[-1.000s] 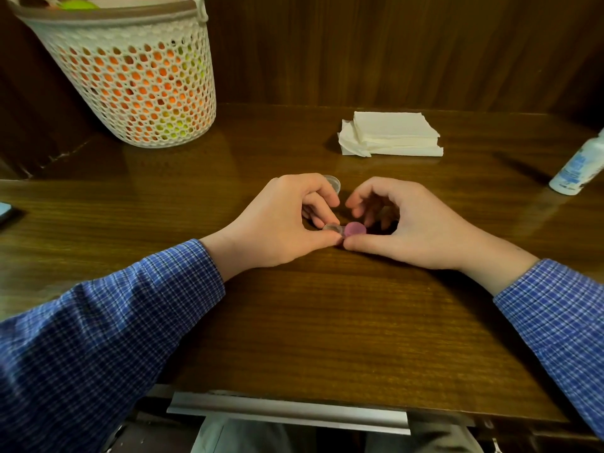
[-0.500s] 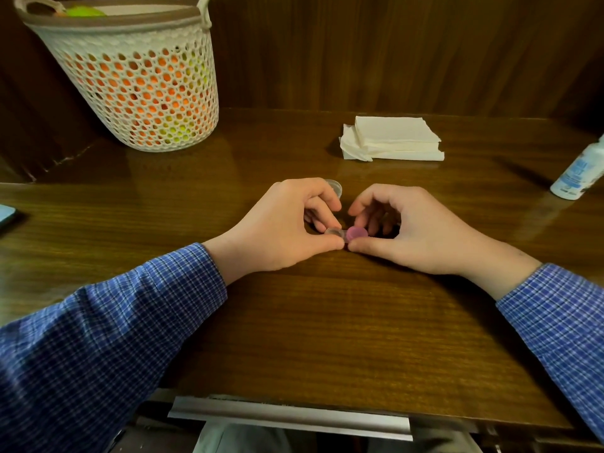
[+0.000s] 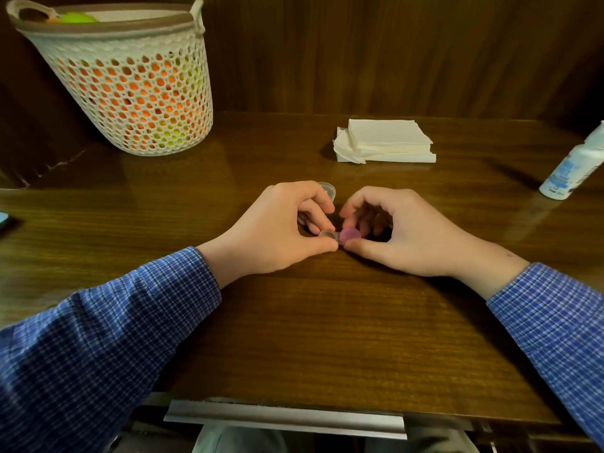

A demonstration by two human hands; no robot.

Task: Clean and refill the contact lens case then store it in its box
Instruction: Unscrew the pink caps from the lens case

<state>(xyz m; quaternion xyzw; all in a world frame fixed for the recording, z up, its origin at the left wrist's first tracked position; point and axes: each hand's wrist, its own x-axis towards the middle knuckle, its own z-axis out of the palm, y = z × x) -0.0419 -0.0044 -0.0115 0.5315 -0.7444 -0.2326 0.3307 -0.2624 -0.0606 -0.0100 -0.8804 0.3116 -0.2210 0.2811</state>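
Pink round cap [image 3: 350,234] is pinched by the right hand [image 3: 405,230] while the left hand [image 3: 281,223] grips the small clear lens case [image 3: 327,234] between them, clear loose cap [image 3: 327,188] just past the left fingers, so probably mid-task, boxing still ahead.

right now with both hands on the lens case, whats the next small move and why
Probably twist the pink cap with the right hand while the left hand steadies the contact lens case. The left well looks uncapped, and a clear cap lies on the table behind the left hand. Whether the pink cap is going on or off, I cannot tell.
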